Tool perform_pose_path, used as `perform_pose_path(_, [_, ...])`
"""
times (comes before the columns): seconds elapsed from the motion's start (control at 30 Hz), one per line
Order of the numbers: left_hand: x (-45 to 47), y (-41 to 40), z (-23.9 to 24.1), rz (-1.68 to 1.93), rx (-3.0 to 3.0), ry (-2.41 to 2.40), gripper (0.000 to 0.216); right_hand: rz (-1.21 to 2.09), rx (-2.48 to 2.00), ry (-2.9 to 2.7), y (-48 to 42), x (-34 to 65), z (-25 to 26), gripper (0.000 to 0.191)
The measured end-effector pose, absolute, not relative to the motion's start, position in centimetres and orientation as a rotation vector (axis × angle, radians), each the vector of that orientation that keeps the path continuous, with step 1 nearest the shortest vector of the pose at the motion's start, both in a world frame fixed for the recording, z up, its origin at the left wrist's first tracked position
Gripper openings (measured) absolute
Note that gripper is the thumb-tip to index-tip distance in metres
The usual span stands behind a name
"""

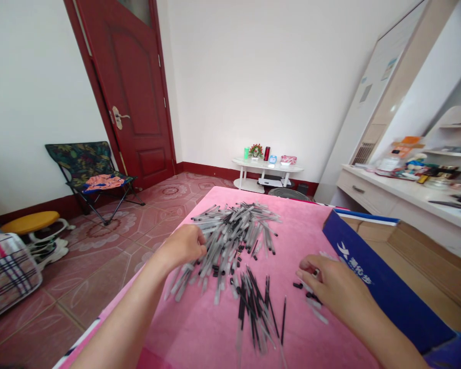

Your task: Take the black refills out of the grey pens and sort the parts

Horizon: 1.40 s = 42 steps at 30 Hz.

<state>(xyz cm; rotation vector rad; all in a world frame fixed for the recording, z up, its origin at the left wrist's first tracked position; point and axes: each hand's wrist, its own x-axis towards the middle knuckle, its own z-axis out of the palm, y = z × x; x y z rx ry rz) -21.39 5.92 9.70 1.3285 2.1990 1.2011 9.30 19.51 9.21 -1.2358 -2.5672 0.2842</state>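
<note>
A large heap of translucent grey pen barrels point(230, 233) with dark ends lies across the pink cloth. My left hand point(186, 246) is at the heap's left edge, its fingers curled in; whatever they grip is hidden. To the right, my right hand point(330, 279) is bent over a few black pen caps point(297, 285) and clear pieces point(317, 312). Its thumb and fingers are drawn together, and I cannot make out anything between them. Between the hands, nearer to me, lies a loose bunch of thin black pen refills point(253, 307), some with clear lower parts.
A blue cardboard box point(384, 287) with a brown inside stands right of my right hand. The pink-covered table point(303, 220) carries the pen parts. Beyond are a white low table point(269, 165), a folding chair point(88, 169), a yellow stool point(30, 223) and a white dresser point(369, 189).
</note>
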Motion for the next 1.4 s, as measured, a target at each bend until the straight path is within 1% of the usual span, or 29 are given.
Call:
perform_pose_path(0.07, [-20.5,5.6,11.1,1.253,1.352,2.061,0.005,0.45,-1.136,-2.548,18.3,8.4,9.1,0.015])
perform_pose_path(0.13, [-18.6,5.6,12.1,1.352,1.236,1.806,0.01,0.71,-1.011,-2.481,16.7,7.3,9.0,0.016])
perform_pose_path(0.17, [-17.4,5.7,12.4,1.383,1.194,1.662,0.014,0.867,-0.936,-2.43,15.8,6.7,9.0,0.019])
perform_pose_path(0.27, [-13.8,6.1,12.5,1.377,1.192,1.342,0.022,1.321,-0.699,-2.252,13.6,5.2,8.9,0.042])
perform_pose_path(0.3, [-12.8,6.2,12.2,1.358,1.214,1.284,0.023,1.448,-0.638,-2.201,13.1,4.9,8.9,0.045])
perform_pose_path(0.37, [-11.4,6.4,11.5,1.374,1.285,1.248,0.023,1.643,-0.579,-2.116,12.5,4.6,8.9,0.042])
perform_pose_path(0.43, [-10.8,6.6,10.7,1.422,1.35,1.296,0.024,1.736,-0.602,-2.063,12.4,4.6,8.8,0.036])
perform_pose_path(0.57, [-10.3,6.8,10.2,1.463,1.331,1.328,0.027,1.821,-0.617,-2.015,12.7,4.8,8.6,0.038])
perform_pose_path(0.73, [-9.0,6.6,10.5,1.482,1.125,1.0,0.036,2.138,-0.48,-1.717,11.9,4.9,8.9,0.031])
perform_pose_path(0.83, [-8.4,6.6,10.2,1.487,1.045,0.877,0.036,2.219,-0.472,-1.56,11.3,4.7,9.2,0.03])
perform_pose_path(0.93, [-8.1,6.7,9.6,1.574,0.977,0.901,0.033,2.102,-0.54,-1.65,11.3,4.6,9.3,0.03])
perform_pose_path(1.03, [-7.9,6.9,9.1,1.659,0.898,0.948,0.029,1.839,-0.651,-1.915,11.8,4.6,9.3,0.032])
perform_pose_path(1.13, [-7.3,7.0,8.8,1.665,0.857,0.948,0.027,1.448,-0.758,-2.174,12.3,4.9,9.6,0.033])
perform_pose_path(1.27, [-6.7,7.2,8.9,1.675,0.82,0.931,0.026,0.784,-0.774,-2.415,12.1,5.5,10.4,0.031])
perform_pose_path(1.4, [-8.6,7.7,9.2,1.71,0.69,0.988,0.026,0.302,-0.855,-2.519,11.5,6.1,10.3,0.022])
